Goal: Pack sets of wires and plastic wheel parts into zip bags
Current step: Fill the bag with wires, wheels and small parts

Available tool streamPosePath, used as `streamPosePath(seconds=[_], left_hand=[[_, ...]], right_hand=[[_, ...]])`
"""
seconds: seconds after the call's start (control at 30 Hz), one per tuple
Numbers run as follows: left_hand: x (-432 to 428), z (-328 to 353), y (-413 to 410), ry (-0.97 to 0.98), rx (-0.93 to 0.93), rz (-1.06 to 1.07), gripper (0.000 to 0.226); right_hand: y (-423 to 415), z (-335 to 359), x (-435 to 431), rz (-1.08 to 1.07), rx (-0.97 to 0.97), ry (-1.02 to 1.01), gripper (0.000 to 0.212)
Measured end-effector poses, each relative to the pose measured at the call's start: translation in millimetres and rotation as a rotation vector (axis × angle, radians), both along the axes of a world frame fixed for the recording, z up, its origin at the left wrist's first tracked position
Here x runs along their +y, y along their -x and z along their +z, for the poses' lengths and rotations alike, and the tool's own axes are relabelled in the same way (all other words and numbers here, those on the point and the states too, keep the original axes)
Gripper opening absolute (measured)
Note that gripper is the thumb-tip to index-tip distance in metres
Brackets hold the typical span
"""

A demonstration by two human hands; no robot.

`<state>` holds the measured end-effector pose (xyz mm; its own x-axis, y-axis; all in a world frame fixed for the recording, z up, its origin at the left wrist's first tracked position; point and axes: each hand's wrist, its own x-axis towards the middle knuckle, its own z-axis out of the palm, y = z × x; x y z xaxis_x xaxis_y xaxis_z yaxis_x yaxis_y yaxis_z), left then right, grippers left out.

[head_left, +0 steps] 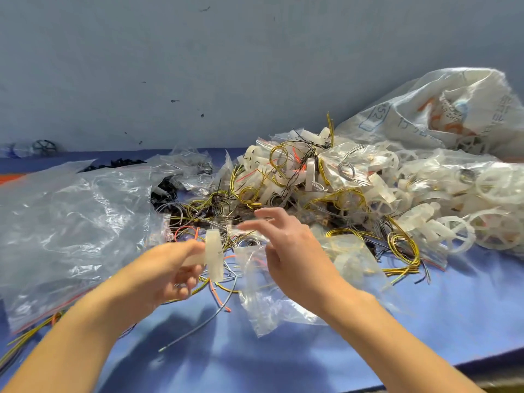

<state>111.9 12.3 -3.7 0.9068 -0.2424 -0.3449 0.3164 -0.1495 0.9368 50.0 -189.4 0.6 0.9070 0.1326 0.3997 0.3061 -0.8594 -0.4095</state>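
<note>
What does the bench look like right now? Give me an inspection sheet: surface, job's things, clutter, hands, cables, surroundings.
Surface: blue table, shadowed near the front edge.
Job's things: white plastic part in the left hand; small zip bag at the right hand; heap of packed bags behind.
Clutter: stack of large clear bags at left; black parts beyond it; woven sack at right rear.
Hands: left hand, fingers curled round the white plastic part; right hand at the small zip bag's mouth, blurred, grip unclear.
Cables: loose wires, yellow, orange and grey, tangled around and below the hands.
Surroundings: plain wall behind the table.
</note>
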Motion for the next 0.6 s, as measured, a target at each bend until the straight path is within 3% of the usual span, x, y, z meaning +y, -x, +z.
streamPosePath(seconds=[0.13, 0.37, 0.47, 0.6], left_hand=[[-3, -11, 10, 0.004, 0.150, -0.193, 0.012], [-27, -14, 18, 0.421, 0.292, -0.124, 0.024], [-34, -16, 20, 0.419, 0.238, -0.120, 0.027], [-44, -20, 28, 0.190, -0.015, -0.283, 0.026]], right_hand=[[3, -7, -5, 0.122, -0.047, 0.170, 0.049], [1, -16, -15, 0.083, -0.157, 0.219, 0.014], [3, -12, -19, 0.077, -0.177, 0.096, 0.010], [8, -3, -14, 0.092, -0.196, -0.031, 0.014]])
